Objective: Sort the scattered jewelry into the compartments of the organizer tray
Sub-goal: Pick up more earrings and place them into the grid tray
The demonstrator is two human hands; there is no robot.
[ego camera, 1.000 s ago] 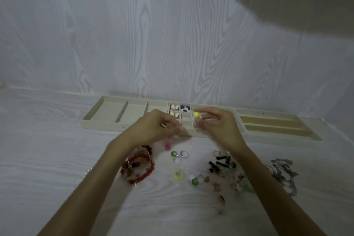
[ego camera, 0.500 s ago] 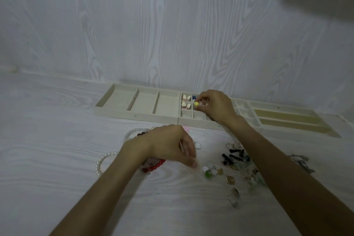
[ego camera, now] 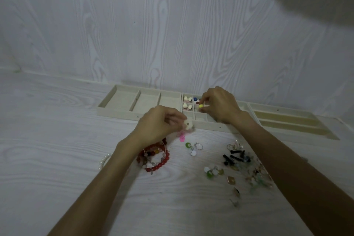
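1. Pinching a small yellow bead (ego camera: pixel 200 105) between thumb and fingertips, right hand (ego camera: pixel 220 106) low over the small compartments in the middle of the organizer tray (ego camera: pixel 118 110); held that close probably so the bead drops into one cell and does not bounce into a neighbour.
2. Gripping a small whitish piece (ego camera: pixel 188 125) with curled fingers, left hand (ego camera: pixel 159 126) just in front of the tray's near wall, above a pink charm (ego camera: pixel 182 137); likely kept ready as the next piece to file.
3. Set against the back wall, tray in three joined sections: three wide compartments on the left, a grid of small cells in the middle, long slots on the right. Small cells suit beads, wide ones probably meant for bracelets.
4. Counted in the grid: four cream shell-shaped pieces (ego camera: pixel 187 102) in one cell, paired two and two; beside them a blue and a red bead, partly hidden by the right hand, so exact number unclear.
5. Left loose on the table: a heap of red bead bracelets (ego camera: pixel 155 156), apparently two or three; one pearl bracelet (ego camera: pixel 104 160) partly under the left forearm; two green beads (ego camera: pixel 188 145) visible among rings; several black sticks (ego camera: pixel 234 156), about four; the tangle at right too blurred to count.
6. Judged early in the sorting, with most pieces still outside.
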